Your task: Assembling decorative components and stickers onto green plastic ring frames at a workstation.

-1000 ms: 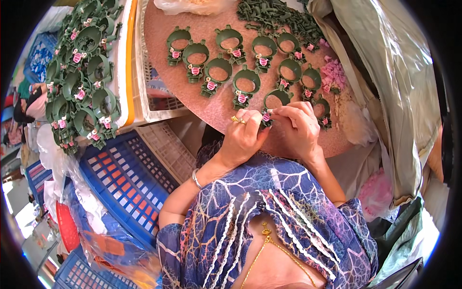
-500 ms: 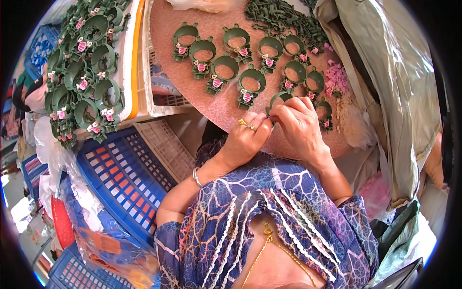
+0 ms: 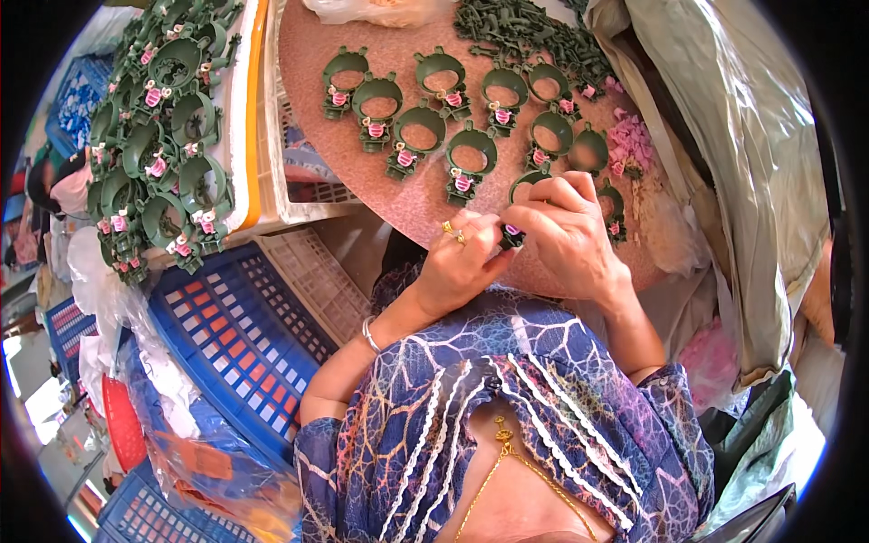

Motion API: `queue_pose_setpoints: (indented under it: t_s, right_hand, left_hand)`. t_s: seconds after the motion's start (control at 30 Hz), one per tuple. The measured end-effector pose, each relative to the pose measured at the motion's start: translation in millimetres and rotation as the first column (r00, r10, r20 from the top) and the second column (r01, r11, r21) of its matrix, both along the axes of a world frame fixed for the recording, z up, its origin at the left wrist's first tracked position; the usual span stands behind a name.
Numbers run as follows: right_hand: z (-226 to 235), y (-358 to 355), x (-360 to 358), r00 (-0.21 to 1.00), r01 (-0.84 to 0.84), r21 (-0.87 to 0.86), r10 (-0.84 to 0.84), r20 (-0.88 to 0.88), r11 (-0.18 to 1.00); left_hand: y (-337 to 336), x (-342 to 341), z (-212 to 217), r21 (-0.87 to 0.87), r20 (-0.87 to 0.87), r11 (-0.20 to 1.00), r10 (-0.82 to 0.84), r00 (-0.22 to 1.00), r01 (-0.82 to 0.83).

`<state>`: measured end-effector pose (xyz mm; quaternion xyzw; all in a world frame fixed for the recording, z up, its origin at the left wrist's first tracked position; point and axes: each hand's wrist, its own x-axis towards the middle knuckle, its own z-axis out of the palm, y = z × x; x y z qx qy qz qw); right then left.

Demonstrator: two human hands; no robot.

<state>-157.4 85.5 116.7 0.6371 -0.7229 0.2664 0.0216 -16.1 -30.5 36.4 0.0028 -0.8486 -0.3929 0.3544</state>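
Note:
Near the front edge of the round pinkish table (image 3: 389, 195), both my hands meet on a dark green plastic ring piece (image 3: 514, 239). A small pink part shows on it between the fingertips. My left hand (image 3: 457, 260) grips the piece's lower end, fingers closed. From the other side, my right hand (image 3: 570, 237) pinches it with thumb and bent fingers, covering much of it. Part of a green ring (image 3: 525, 185) shows just behind the right fingers. Several similar ring pieces (image 3: 472, 152), each with a pink striped part, stand in loose rows beyond my hands.
Loose green parts (image 3: 534, 41) are heaped at the table's far side, with small pink parts (image 3: 631, 145) nearer right. Ring pieces (image 3: 167, 136) crowd a yellow-edged white box at left. A blue plastic basket (image 3: 240, 339) sits below it. Grey sheeting (image 3: 724, 136) hangs at right.
My left fingers have shifted slightly down and away from the right ones, so the pink part of the held piece now shows. The right hand stays nearly in place.

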Motion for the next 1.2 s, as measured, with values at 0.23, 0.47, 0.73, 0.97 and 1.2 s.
queue_pose_setpoints:
  t_s: [0.23,0.47,0.73,0.97,1.2]
  right_hand:
    - [25,-2,-17,0.964,-0.251,0.123,0.259,-0.054,0.960]
    - [7,-1,-17,0.996,-0.061,0.111,0.053,0.072,0.992]
    - [-3,18,-45,0.919,0.392,-0.123,-0.393,0.013,0.912]
    - [-27,17,-63,0.904,0.426,-0.051,-0.423,0.061,0.903]
    - [-39,-40,-80,0.935,0.337,-0.026,-0.338,-0.108,0.941]
  left_hand:
    - [2,1,6,0.232,0.050,0.969,-0.100,0.994,0.086]
    - [3,1,4,0.121,0.076,0.992,0.017,0.997,-0.026]
    - [-10,4,2,-0.084,0.193,0.996,-0.025,0.981,0.042]
    - [-15,10,12,-0.245,0.290,0.969,0.041,0.956,0.032]
    - [-27,-21,21,-0.320,0.002,0.915,0.259,0.966,-0.245]
